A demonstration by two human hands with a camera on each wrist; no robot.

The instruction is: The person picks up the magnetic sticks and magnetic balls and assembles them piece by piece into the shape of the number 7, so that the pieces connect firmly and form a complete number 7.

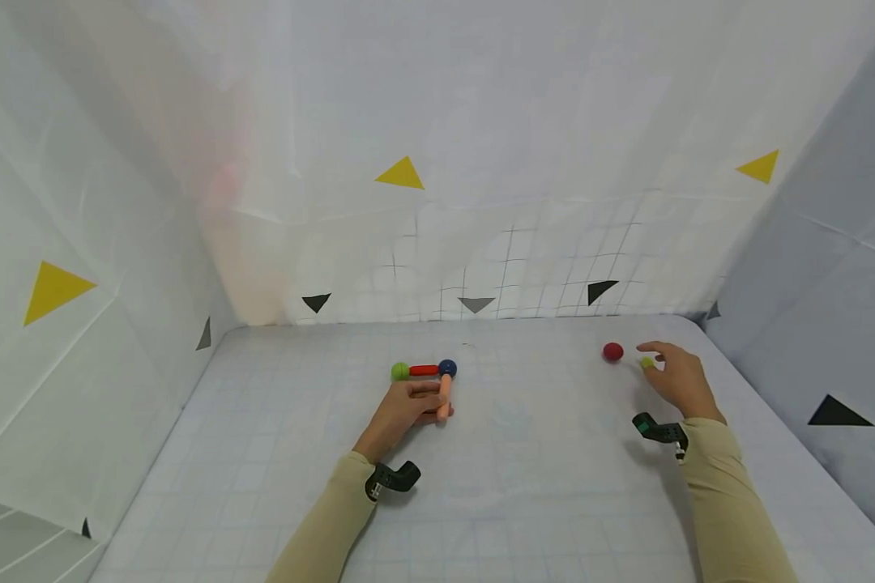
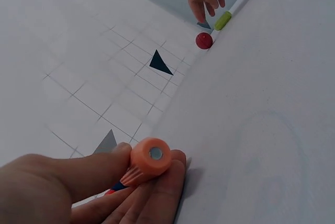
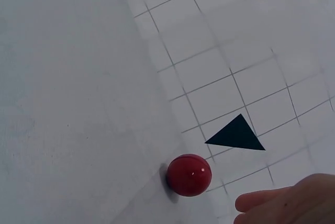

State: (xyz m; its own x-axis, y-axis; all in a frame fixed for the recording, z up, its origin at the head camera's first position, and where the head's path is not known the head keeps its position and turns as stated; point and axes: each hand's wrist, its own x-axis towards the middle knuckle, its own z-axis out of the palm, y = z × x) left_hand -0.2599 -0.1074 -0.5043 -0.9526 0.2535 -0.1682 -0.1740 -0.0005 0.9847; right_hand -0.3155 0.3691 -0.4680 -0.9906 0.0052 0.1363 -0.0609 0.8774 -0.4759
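My left hand (image 1: 403, 409) pinches an orange magnetic rod (image 1: 445, 395) between thumb and fingers; its silvery end (image 2: 156, 153) faces the left wrist camera. The rod's far end meets a dark blue ball (image 1: 448, 368). From that ball a red rod (image 1: 424, 370) runs left to a green ball (image 1: 400, 372). On the right, my right hand (image 1: 680, 379) hovers with fingers spread above a lime-green rod (image 2: 223, 21), holding nothing. Beside that rod lies a red ball (image 3: 189, 175), a little left of the fingertips.
White sheeting with black, grey and yellow triangles rises behind the table (image 1: 525, 486) and at both sides. The table's right edge runs close to the right forearm. Each wrist carries a small black camera mount (image 1: 397, 478).
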